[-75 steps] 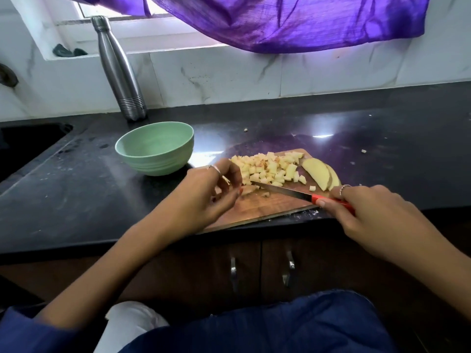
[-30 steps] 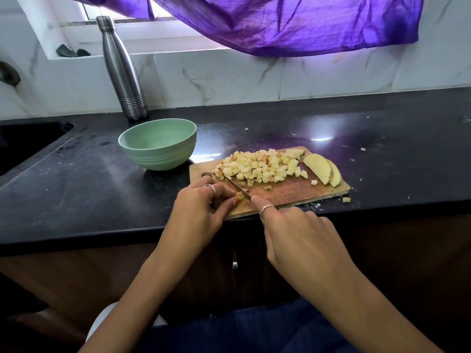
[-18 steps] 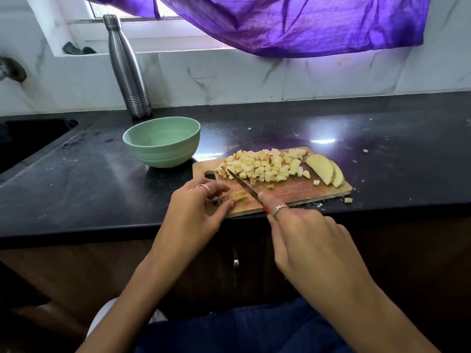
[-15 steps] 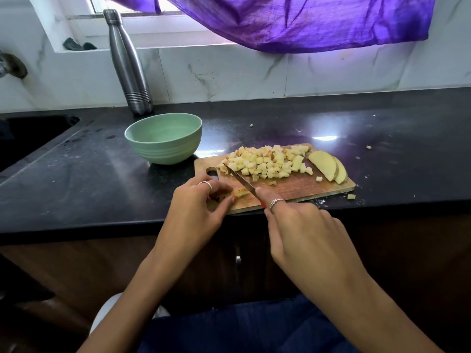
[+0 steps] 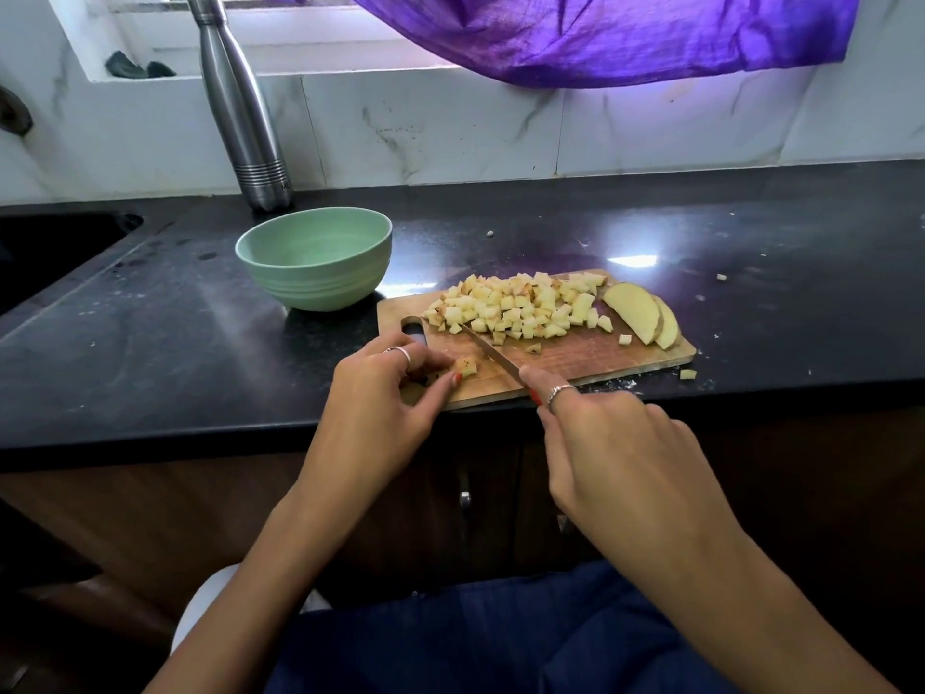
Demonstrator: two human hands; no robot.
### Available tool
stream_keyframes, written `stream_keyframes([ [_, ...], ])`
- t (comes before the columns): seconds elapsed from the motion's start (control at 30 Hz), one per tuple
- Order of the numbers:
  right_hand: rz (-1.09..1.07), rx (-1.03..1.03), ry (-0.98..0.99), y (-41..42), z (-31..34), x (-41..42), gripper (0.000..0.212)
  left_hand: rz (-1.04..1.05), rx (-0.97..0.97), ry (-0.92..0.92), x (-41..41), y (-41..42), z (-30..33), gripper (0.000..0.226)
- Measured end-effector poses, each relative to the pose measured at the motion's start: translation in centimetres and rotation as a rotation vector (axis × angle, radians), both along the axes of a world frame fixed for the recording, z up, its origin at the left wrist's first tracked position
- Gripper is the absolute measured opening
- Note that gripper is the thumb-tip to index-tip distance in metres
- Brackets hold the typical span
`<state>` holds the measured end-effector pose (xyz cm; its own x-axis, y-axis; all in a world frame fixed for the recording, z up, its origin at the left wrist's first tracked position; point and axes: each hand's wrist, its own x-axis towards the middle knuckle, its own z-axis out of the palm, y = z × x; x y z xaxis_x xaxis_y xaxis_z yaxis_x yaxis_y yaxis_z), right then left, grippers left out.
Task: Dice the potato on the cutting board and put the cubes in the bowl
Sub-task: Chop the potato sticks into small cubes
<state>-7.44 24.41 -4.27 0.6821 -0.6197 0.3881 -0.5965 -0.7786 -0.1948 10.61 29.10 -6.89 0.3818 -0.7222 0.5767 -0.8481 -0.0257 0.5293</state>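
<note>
Left hand: centre frame, grip pinching a small potato piece steady for cutting.
Right hand: grip wrapped round the knife, blade angled toward the piece.
Cubes: heaped mid-board, clear of the cut.
Slices: right end of cutting board, awaiting dicing.
Bowl: upper left on desk, no cubes visible inside.

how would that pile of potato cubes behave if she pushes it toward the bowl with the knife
The pile of potato cubes is loose small pieces, so it would likely spread rather than move as one. Flat faces suggest sliding, not rolling. Some may fall off the cutting board, as one stray cube already lies on the counter.
</note>
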Motion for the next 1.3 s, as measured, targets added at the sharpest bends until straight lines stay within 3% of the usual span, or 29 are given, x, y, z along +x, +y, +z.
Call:
stream_keyframes([
  [0.1, -0.004, -0.003, -0.076, -0.1, 0.3, 0.6, 0.047, -0.002, 0.014, -0.011, 0.0, 0.5, 0.2, 0.022],
  [0.17, -0.039, -0.016, 0.006, 0.2, -0.1, 0.9, 0.043, -0.002, 0.016, -0.014, 0.1, 0.7, 0.2, 0.022],
  [0.53, -0.065, -0.086, 0.063, 0.9, -0.6, 3.0, 0.047, 0.023, -0.016, 0.022, -0.1, 0.4, -0.1, 0.011],
  [0.73, -0.067, -0.054, 0.111, 1.4, -1.5, 1.4, 0.069, 0.037, -0.052, 0.06, -0.4, 0.4, -0.4, 0.01],
  [0.87, -0.099, -0.071, 0.152, 0.9, -0.3, 0.8, 0.061, 0.029, -0.035, 0.045, -0.5, 0.5, -0.2, 0.012],
  [1.03, -0.08, -0.025, -0.001, 0.4, 0.3, 1.2, 0.039, 0.027, -0.019, 0.032, -0.3, 0.6, 0.0, 0.015],
  [1.2, -0.07, -0.091, -0.051, 0.5, -0.7, 2.4, 0.048, 0.019, -0.062, 0.06, -0.3, 0.4, -0.1, 0.015],
  [1.3, -0.015, -0.026, 0.049, 0.9, 0.2, 2.8, 0.041, 0.021, -0.071, 0.063, -0.2, 0.3, -0.2, 0.014],
])
